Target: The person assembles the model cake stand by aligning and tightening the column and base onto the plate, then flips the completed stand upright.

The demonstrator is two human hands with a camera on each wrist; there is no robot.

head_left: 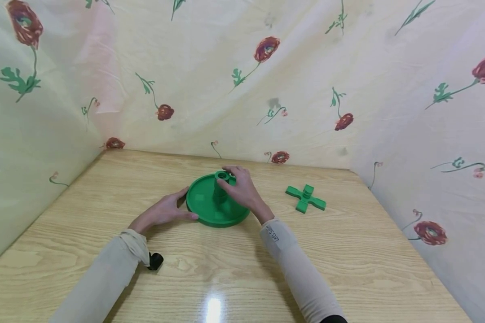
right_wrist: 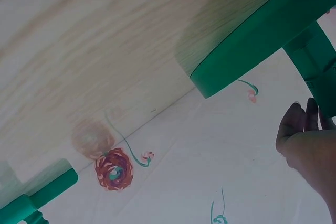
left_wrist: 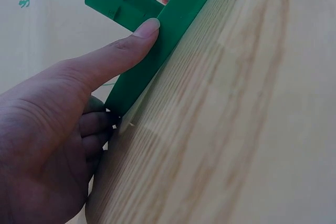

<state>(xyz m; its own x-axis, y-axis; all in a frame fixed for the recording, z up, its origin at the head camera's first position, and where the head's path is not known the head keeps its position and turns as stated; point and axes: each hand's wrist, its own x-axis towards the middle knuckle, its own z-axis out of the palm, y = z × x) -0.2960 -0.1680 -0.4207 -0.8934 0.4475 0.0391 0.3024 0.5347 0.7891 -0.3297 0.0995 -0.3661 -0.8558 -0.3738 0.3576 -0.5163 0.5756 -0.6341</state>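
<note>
A green round tray [head_left: 200, 207] with a raised rim lies on the wooden table, and a green hollow tube [head_left: 220, 192] stands upright at its middle. My left hand [head_left: 166, 211] holds the tray's left side, its thumb and fingers spread around the rim. In the left wrist view the thumb of the left hand [left_wrist: 68, 93] presses the rim's outer wall. My right hand [head_left: 243, 189] reaches over the tray and grips the tube near its open top, thumb on the near side and fingers behind. In the right wrist view the tube [right_wrist: 315, 61] is partly cut off by the frame.
A green cross-shaped piece [head_left: 307, 198] with a short ridged stub lies to the right on the table [head_left: 372, 251]. Flower-patterned cloth [head_left: 210, 89] hangs behind the table and at both sides. A small black object [head_left: 156, 261] shows beside the left cuff.
</note>
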